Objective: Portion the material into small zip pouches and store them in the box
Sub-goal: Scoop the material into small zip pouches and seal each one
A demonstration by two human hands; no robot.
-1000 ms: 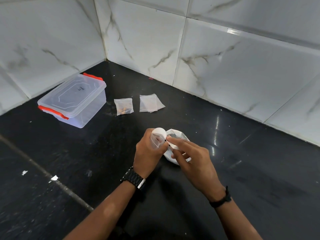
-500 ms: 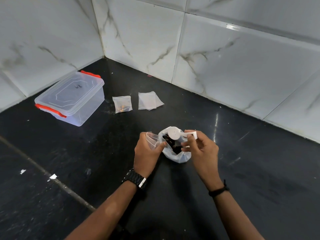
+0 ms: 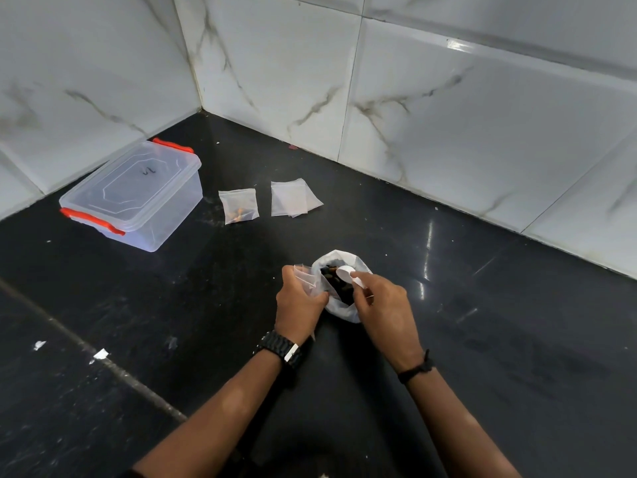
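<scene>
An open white plastic bag [image 3: 344, 305] of dark material stands on the black counter between my hands. My right hand [image 3: 382, 305] pinches the handle of a small white spoon [image 3: 345, 272] whose bowl dips into the bag's mouth. My left hand [image 3: 299, 303] grips a small clear zip pouch [image 3: 305, 273] just left of the bag. A filled pouch [image 3: 239, 205] with brownish bits lies flat further back. Beside it lies a small stack of empty pouches [image 3: 292, 199]. The clear box [image 3: 132, 196] with red latches sits at the back left, lid on.
White marble-look tiled walls [image 3: 448, 115] close the counter at the back and left, meeting in a corner. A grout seam [image 3: 113, 369] runs diagonally across the counter at the near left, with small white scraps [image 3: 100, 354] beside it.
My right hand carried the spoon from over the pouch in my left hand back to the bag, and its bowl now dips into the dark material. The left hand kept hold of the pouch.
</scene>
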